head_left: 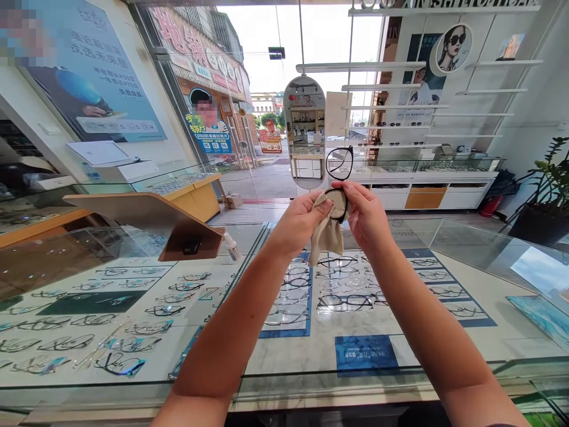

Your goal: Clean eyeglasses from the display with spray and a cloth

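Head view: left hand (302, 218) closed, pinching cloth (328, 238) on one lens of glasses (340, 164), held up over worktop (293, 359), far side; right hand (368, 212) pinches the frame. Wiping looks mid-way; other lens bare, can't tell if done.

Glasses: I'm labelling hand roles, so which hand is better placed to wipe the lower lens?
Left hand, probably: it holds the cloth at that lens, while the right hand grips the glasses.
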The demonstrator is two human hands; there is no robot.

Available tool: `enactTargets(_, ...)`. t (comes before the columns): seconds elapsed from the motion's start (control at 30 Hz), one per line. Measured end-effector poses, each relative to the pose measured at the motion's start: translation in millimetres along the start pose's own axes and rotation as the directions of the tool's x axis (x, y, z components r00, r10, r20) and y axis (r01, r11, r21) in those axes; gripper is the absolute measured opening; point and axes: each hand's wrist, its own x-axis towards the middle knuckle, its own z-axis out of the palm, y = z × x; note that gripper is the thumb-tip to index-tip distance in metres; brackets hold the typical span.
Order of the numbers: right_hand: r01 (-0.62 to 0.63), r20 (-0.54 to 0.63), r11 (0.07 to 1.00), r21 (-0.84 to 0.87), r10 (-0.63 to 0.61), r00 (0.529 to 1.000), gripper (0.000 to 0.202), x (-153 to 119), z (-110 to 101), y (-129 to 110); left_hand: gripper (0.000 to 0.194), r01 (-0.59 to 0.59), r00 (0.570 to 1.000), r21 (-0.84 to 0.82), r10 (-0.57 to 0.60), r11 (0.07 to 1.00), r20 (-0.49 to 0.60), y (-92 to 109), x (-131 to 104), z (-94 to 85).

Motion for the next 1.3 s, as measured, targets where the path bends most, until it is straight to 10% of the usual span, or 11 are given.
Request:
enactTargets(0.63, -0.08, 0.107, 0.995, 0.054, 0.074, 0.991, 0.036, -8.8, 15.5, -10.2, 0.034, -0.214, 0.959, 0.088, 0.226, 0.973, -0.173, -13.5, 6.2, 5.2)
enactTargets(1.3, -0.082, 0.024, 0.986, 0.149, 0.079, 0.997, 0.031, -3.0, 7.1, -4.8, 0.047, -0.098, 0.985, 0.208, 0.066, 0.973, 0.158, -4.7, 3.3, -11.6)
